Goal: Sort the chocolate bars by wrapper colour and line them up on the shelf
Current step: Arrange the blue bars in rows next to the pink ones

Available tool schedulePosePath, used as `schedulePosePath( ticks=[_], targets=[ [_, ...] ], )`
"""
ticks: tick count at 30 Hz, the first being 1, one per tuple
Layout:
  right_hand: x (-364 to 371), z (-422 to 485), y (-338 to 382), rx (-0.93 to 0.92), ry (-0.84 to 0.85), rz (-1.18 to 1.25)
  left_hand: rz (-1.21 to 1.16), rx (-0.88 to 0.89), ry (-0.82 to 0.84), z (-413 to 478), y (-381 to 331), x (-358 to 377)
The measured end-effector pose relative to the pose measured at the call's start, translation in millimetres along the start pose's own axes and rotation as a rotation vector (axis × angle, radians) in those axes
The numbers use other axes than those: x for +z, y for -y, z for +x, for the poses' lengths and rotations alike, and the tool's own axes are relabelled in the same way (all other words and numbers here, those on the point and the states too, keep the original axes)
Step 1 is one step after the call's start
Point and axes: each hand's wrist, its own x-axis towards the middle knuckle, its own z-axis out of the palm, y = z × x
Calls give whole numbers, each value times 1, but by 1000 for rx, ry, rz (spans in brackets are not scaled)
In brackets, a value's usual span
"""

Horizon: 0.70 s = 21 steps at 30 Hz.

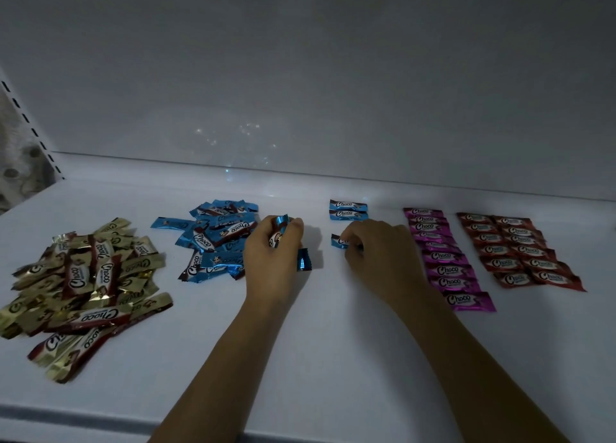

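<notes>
A blue bar (pixel 340 241) lies on the shelf (pixel 333 359) just below the two bars already making up the blue column (pixel 348 210), a little left of their line. The right hand (pixel 380 256) pinches it with curled fingertips; only its left end shows. The left hand (pixel 273 252) is closed round a bunch (pixel 280 230) of blue bars, with wrapper ends sticking out above the fingers and below the palm, just right of the loose blue pile (pixel 216 239). To the right, near the right hand, run a pink column (pixel 443 259) and then a red block (pixel 520 252) two bars wide, both neat. The gold pile (pixel 83 286) sits unsorted at far left. The main risk seems to be alignment: let go where it lies, the bar would start the column drifting leftward and slanting, so it probably wants a nudge right before release. The right wrist lies close to the pink column, and a careless pull back could sweep those bars out of order. The left hand's bunch looks loosely gathered; a slack grip could drop slippery foil bars across the gap. The light is dim, which may make dark-ended wrappers easy to misjudge.
</notes>
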Motion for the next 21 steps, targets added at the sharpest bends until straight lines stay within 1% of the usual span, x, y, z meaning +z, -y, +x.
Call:
schedulePosePath(
  ticks=[3, 7, 10, 17, 21],
  targets=[
    [1, -2, 2, 7, -18, 15, 1, 0, -7, 0, 1, 0],
    [11, -5, 4, 3, 69, 103, -8, -16, -13, -1, 0, 0],
    [17, -3, 3, -16, 107, 103, -2, -9, -6, -1, 0, 0],
    [16, -2, -2, -10, 87, 152, 7, -22, 2, -3, -3, 1],
    [16, -5, -1, 5, 32, 121, 5, -17, 1, -3, -2, 0]
  ],
)
